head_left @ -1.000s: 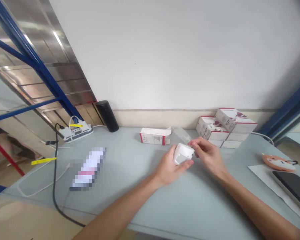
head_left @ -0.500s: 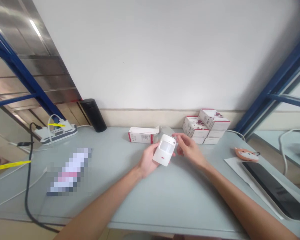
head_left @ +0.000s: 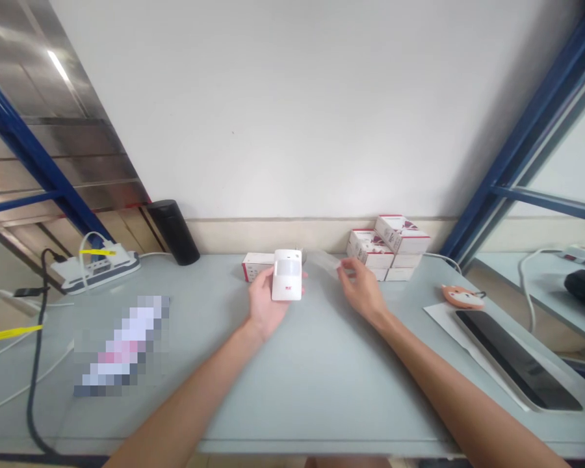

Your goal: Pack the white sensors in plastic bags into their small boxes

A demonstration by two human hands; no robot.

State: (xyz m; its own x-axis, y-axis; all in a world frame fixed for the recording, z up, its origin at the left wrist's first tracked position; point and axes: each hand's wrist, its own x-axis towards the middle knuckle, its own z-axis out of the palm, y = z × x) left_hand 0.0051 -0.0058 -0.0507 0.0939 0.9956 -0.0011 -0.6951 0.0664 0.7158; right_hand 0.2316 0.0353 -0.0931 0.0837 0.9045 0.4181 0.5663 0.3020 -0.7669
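A white sensor-like device (head_left: 287,275) with a small red mark is upright in my left hand (head_left: 264,300), whose fingers wrap round its sides. My right hand (head_left: 363,286) is to the right, thumb and index finger pinching the end of a clear plastic bag (head_left: 324,260). The bag stretches left along the table toward the device, not far behind it. Behind my left hand lies a white and red box (head_left: 256,265), partly hidden by the hand and device.
Several white and red boxes (head_left: 402,235) are stacked by the wall. On the left are a black cylinder (head_left: 174,232), a power strip (head_left: 101,273) and a pixelated item (head_left: 123,344). An orange and white object (head_left: 462,297) and a black-screened device (head_left: 517,361) lie right.
My left hand has moved left with the device and turned it more upright. My right hand is now apart from it, with the clear bag stretched at its fingertips.
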